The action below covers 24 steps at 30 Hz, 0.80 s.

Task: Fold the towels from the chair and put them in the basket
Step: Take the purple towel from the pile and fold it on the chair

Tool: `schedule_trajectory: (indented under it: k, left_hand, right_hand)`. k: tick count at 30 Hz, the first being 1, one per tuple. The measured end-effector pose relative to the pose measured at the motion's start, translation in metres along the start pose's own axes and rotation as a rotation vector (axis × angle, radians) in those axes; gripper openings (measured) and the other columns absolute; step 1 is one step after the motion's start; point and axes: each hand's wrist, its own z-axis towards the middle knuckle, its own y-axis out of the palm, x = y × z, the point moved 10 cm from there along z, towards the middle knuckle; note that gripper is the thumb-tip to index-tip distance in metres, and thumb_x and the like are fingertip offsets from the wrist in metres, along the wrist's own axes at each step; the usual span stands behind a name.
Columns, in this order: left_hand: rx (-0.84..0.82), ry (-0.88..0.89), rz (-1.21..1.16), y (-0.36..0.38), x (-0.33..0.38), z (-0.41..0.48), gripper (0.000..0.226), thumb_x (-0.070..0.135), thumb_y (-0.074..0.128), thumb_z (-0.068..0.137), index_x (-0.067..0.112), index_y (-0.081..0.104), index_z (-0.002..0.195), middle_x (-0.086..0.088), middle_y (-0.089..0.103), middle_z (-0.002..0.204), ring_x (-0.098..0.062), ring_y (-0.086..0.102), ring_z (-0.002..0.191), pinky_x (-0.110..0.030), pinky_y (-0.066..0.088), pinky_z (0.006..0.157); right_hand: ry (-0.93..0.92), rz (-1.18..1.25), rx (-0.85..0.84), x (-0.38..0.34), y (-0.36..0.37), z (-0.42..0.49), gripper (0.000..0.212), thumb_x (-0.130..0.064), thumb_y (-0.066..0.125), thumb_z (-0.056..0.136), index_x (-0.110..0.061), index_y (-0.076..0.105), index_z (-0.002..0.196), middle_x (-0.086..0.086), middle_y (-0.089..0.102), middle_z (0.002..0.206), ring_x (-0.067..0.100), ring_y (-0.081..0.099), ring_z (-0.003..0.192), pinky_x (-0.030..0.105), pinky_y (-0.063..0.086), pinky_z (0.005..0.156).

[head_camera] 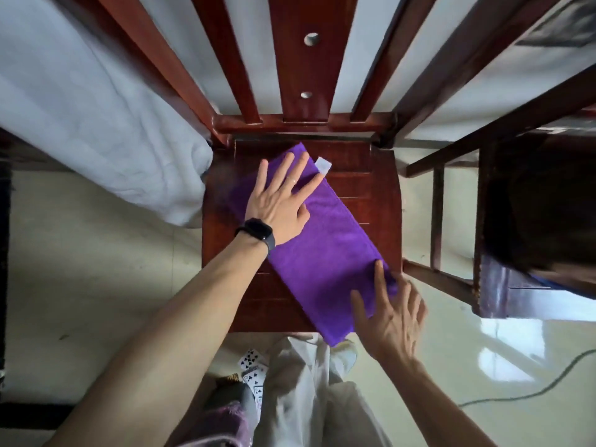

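— Pressing flat, fingers spread, the left hand [279,201] rests on the far end of the purple towel [322,253].
— And the right hand [392,314]?
— Open too, fingertips on the near end, at the front right corner of the chair [371,179] seat; the towel lies diagonally.

playing cards [252,366], floor [96,269] at 6 o'clock: black club pips; figures unreadable
tag [323,165] on purple towel [322,246]: nothing legible

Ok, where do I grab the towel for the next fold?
Its near end, from the front right, with the right hand. The towel lies as a flat strip and that corner overhangs the seat, so fingers could slip under.
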Motion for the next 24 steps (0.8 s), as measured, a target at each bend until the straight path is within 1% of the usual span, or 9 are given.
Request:
schedule_trajectory:
  k: [2,3,6,9,11,13,16,20,24]
  left_hand:
    - [-0.035,-0.012,-0.025,-0.006,0.024,0.012,0.076,0.032,0.053,0.088,0.038,0.017,0.154,-0.004,-0.001,0.165,-0.028,0.001,0.152,-0.059,-0.001,0.117]
    - [-0.044,-0.079,-0.086,-0.007,0.031,0.011,0.078,0.028,0.055,0.088,0.039,0.017,0.154,-0.003,-0.002,0.165,-0.028,0.000,0.152,-0.059,-0.001,0.117]
    - [0.072,-0.450,-0.375,-0.012,0.028,-0.034,0.075,0.027,0.058,0.082,0.037,0.030,0.151,-0.006,0.015,0.163,-0.029,0.016,0.149,-0.058,0.018,0.115]
    - [0.246,-0.773,-0.565,0.000,0.023,-0.127,0.071,0.026,0.065,0.076,0.023,0.043,0.144,-0.015,0.036,0.150,-0.034,0.042,0.133,-0.048,0.038,0.103]
    - [0.228,-1.010,-0.747,0.026,0.024,-0.188,0.063,0.023,0.070,0.077,0.014,0.050,0.136,-0.020,0.045,0.137,-0.039,0.049,0.122,-0.046,0.043,0.098]
    - [0.104,-1.163,-0.875,0.050,0.036,-0.226,0.048,0.025,0.071,0.081,0.008,0.058,0.124,-0.023,0.052,0.126,-0.040,0.052,0.115,-0.042,0.042,0.097]
    - [-0.061,-1.219,-0.946,0.072,0.051,-0.247,0.035,0.031,0.070,0.082,0.010,0.063,0.109,-0.019,0.058,0.113,-0.034,0.055,0.107,-0.034,0.043,0.090]
    - [-0.126,-1.363,-1.079,0.090,0.055,-0.267,0.018,0.030,0.067,0.081,0.016,0.062,0.092,-0.012,0.068,0.100,-0.032,0.063,0.095,-0.035,0.051,0.083]
    - [-0.133,-1.289,-1.211,0.091,0.066,-0.273,0.011,0.028,0.066,0.087,0.018,0.061,0.090,0.000,0.069,0.088,-0.023,0.066,0.085,-0.029,0.048,0.074]
  right_hand:
    - [0.029,0.056,-0.066,-0.003,0.010,-0.028,0.069,-0.057,0.055,0.084,-0.031,0.046,0.147,0.007,0.054,0.127,0.033,0.050,0.114,0.046,0.042,0.093]
    - [0.058,0.095,-0.097,-0.003,0.013,-0.036,0.065,-0.056,0.054,0.084,-0.033,0.048,0.144,0.005,0.055,0.122,0.031,0.051,0.110,0.045,0.044,0.090]
    - [0.217,0.343,-0.123,0.009,0.017,-0.043,0.044,-0.046,0.058,0.085,-0.027,0.057,0.125,0.003,0.060,0.111,0.033,0.053,0.103,0.044,0.046,0.085]
    - [0.351,0.559,-0.179,0.029,0.022,-0.036,0.028,-0.025,0.067,0.086,-0.015,0.056,0.110,0.006,0.063,0.101,0.036,0.058,0.097,0.036,0.041,0.081]
    - [0.400,0.569,-0.304,0.036,0.028,-0.027,0.028,-0.021,0.068,0.086,-0.012,0.058,0.110,0.004,0.066,0.098,0.032,0.063,0.098,0.030,0.040,0.079]
    - [0.424,0.522,-0.452,0.040,0.034,-0.023,0.030,-0.023,0.069,0.086,-0.014,0.061,0.113,0.000,0.066,0.096,0.028,0.064,0.102,0.028,0.042,0.083]
    - [0.449,0.513,-0.556,0.048,0.040,-0.022,0.030,-0.033,0.073,0.083,-0.020,0.069,0.110,0.003,0.072,0.105,0.028,0.066,0.105,0.034,0.050,0.093]
    - [0.399,0.523,-0.547,0.043,0.035,-0.026,0.022,-0.033,0.070,0.086,-0.021,0.069,0.104,0.000,0.069,0.102,0.025,0.063,0.101,0.030,0.047,0.088]
    - [0.370,0.582,-0.469,0.037,0.027,-0.035,0.022,-0.033,0.067,0.089,-0.019,0.064,0.105,0.002,0.069,0.103,0.028,0.062,0.101,0.036,0.048,0.093]
